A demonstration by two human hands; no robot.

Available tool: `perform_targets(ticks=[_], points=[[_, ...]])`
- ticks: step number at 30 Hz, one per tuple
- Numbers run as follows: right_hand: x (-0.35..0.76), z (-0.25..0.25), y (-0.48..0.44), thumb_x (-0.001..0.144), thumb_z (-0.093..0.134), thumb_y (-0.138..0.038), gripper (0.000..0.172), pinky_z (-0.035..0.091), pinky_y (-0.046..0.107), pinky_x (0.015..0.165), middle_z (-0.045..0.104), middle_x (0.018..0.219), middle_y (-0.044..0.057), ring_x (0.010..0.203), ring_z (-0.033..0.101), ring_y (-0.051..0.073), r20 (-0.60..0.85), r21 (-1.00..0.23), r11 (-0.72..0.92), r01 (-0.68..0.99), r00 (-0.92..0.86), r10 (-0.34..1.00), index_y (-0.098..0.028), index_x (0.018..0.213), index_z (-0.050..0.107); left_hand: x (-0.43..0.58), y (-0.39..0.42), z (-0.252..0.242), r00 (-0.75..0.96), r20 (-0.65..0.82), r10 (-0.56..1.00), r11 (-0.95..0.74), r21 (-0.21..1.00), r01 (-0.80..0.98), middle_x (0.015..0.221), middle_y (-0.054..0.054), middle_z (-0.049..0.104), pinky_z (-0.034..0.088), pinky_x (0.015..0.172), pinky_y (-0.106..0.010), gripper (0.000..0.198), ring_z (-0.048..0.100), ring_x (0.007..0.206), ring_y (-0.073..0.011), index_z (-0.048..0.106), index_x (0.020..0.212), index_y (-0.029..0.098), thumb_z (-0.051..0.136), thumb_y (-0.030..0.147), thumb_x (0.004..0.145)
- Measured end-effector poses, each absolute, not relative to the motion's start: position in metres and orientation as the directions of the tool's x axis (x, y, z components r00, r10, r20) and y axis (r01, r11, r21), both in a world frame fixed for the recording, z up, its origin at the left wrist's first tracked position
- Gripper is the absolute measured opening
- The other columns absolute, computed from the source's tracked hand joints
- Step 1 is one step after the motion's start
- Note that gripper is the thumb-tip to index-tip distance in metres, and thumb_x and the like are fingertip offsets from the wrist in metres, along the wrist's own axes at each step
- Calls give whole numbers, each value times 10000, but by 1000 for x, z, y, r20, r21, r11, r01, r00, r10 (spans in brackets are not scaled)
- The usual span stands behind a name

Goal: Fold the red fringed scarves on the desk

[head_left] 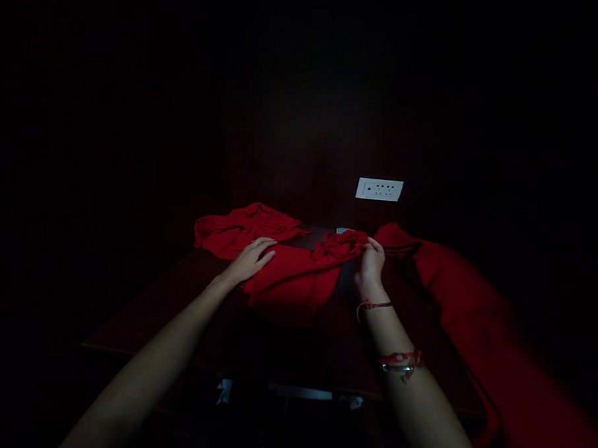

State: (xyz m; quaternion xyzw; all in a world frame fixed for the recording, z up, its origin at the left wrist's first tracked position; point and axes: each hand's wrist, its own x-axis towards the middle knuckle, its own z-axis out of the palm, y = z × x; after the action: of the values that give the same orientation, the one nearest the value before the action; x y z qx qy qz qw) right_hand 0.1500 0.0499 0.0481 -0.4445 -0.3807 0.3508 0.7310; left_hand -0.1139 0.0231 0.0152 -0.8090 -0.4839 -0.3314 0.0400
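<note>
A red cloth (297,277) lies across the middle of the dark tabletop, its right end gathered in loose folds with what looks like fringe. My left hand (252,256) rests on its left part, fingers stretched out and thumb apart. At the gathered end, my right hand (371,260) has its fingers closed on the red cloth; some fingertips are hidden. Farther left, beyond my left hand, is a crumpled heap of red fabric (249,222); whether it joins the same cloth I cannot tell.
More red fabric (450,277) runs along the right side and hangs past the edge of the table (157,303). A small light-blue item (344,230) shows behind the cloth. On the back wall is a white socket panel (380,189). The surroundings are very dark.
</note>
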Motion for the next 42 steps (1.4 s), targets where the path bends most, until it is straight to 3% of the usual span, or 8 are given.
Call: perform_targets(ticks=[4,9,13,21,28,32,36,42], points=[[151,49,44,680,400,-249,423,415,286,715,469,995,78,859,496,149,300,-946,188,265,491,818,-167,1092,351,-101,20,11,391,460,797,-560,320,764,1264,-97,331,239,984,-307,489,329,1148,-178,340,1230,138,297,414,828],[134,36,31,637,551,-373,615,317,445,839,326,1234,116,1119,310,302,385,-518,143,843,80,919,-234,1198,343,-104,20,11,269,475,838,-494,452,743,1329,-102,245,144,1017,-338,528,205,1221,-180,181,1301,109,178,391,854],[139,26,39,682,537,-292,604,369,310,811,443,1141,117,1018,447,224,233,-451,136,882,-31,972,-192,1234,315,-107,23,9,172,480,860,-453,565,690,1314,-98,297,131,1016,-343,533,225,1217,-161,78,1320,116,157,375,861],[173,21,53,641,513,-182,601,443,303,640,548,981,172,816,572,246,197,-439,-12,898,109,974,-145,1221,359,-113,29,3,137,434,891,-412,642,647,1160,-112,490,290,934,-362,585,458,1054,-165,-5,1320,125,238,358,841],[207,53,56,637,461,-107,335,444,227,665,625,836,89,778,589,172,272,-488,21,873,129,954,-133,946,587,-112,33,-3,204,412,888,-458,758,464,1153,-139,484,411,811,-329,782,541,934,-154,-143,1297,138,383,391,776],[265,106,43,658,410,-107,380,415,310,763,595,929,122,863,552,208,450,-428,33,903,181,874,-130,1011,551,-107,29,0,266,388,882,-468,667,580,1192,-131,455,373,861,-349,843,486,1013,-176,-86,1311,162,464,425,730],[345,129,26,680,380,-162,409,408,414,719,529,969,200,951,494,307,596,-252,-65,966,207,775,-137,1070,503,-105,26,4,370,372,851,-518,482,707,1305,-125,304,244,966,-350,734,301,1175,-211,193,1296,141,489,445,697],[389,94,7,716,401,-265,331,377,519,647,467,963,252,968,430,399,450,-131,-293,947,320,834,-144,981,559,-104,28,3,219,269,938,-321,430,844,1197,-138,431,329,892,-363,693,421,1069,-243,293,1263,121,489,431,676]])
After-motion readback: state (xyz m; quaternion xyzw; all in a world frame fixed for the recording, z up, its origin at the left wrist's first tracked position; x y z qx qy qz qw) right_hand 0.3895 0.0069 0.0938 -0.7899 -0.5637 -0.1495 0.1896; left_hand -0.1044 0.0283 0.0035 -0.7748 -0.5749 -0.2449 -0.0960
